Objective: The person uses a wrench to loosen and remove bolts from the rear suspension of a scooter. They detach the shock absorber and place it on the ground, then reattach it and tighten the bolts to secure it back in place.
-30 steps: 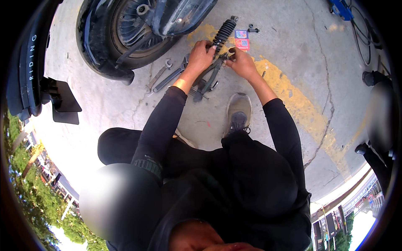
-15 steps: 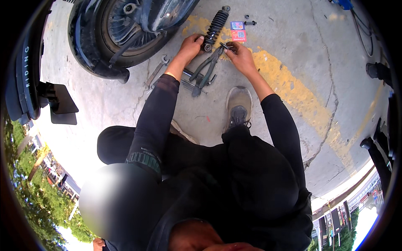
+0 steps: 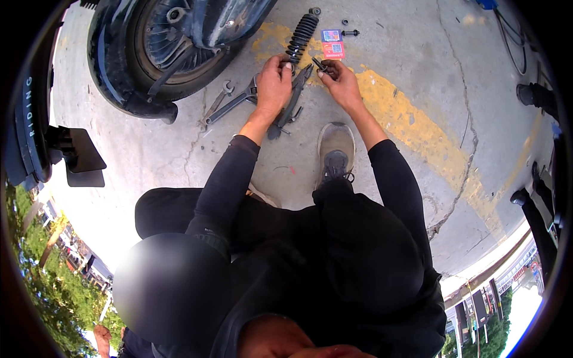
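A black coil-spring shock absorber lies on the concrete, tilted, its far eyelet up and to the right. My left hand is closed around its near end, and the fingers hide the lower eyelet. Slightly to the right, my right hand pinches a small dark bolt between thumb and fingers, apart from the shock. Between and below my hands rest dark-handled pliers, partly covered by my left hand. An adjustable wrench is beside my left wrist, with an open-end wrench next to it.
Scooter rear wheel and its bodywork stand at upper left. Beyond my right hand lie a blue card, a red card, a loose bolt and a nut. Other people's feet show at right.
My left hand has shifted right and over the shock's near end, covering its eyelet and uncovering the adjustable wrench. My right hand still holds the bolt, almost in place.
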A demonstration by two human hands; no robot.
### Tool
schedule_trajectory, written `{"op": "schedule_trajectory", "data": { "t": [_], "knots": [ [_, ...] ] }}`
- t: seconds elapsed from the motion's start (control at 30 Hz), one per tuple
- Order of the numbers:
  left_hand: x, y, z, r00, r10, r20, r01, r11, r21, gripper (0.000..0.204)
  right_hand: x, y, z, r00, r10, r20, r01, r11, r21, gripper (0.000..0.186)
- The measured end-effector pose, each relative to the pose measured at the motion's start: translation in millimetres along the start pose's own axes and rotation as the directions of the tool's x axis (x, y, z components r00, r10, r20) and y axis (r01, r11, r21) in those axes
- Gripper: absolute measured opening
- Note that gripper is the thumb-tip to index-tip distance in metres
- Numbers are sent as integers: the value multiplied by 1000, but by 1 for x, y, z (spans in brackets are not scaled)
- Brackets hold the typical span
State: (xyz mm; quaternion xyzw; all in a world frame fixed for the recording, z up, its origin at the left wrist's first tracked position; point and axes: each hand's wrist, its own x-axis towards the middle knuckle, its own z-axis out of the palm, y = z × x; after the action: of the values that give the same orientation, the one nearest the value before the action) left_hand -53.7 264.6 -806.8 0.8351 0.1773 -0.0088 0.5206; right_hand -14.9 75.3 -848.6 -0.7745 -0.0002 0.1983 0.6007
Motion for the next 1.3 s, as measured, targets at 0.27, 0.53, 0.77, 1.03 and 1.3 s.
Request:
{"op": "schedule_trajectory", "data": {
  "t": [0.27,0.53,0.77,1.03,1.3],
  "knots": [
    [-14,24,24,898,-322,300,439,708,-553,30,-24,-46,2,993,-99,59,110,966,-232,34],
    [10,42,-12,933,-325,153,353,757,-549,26,-44,-53,-5,970,-237,51,227,815,-533,34],
    [26,44,5,952,288,102,-301,939,163,22,-12,-40,-43,900,-346,266,400,410,-820,39],
    [66,31,52,899,339,277,-426,822,378,24,24,-37,-63,896,-436,-85,242,639,-730,45],
    [32,40,40,942,239,234,-303,907,293,45,86,-27,-85,928,-370,42,244,519,-819,28]
  ]
}}
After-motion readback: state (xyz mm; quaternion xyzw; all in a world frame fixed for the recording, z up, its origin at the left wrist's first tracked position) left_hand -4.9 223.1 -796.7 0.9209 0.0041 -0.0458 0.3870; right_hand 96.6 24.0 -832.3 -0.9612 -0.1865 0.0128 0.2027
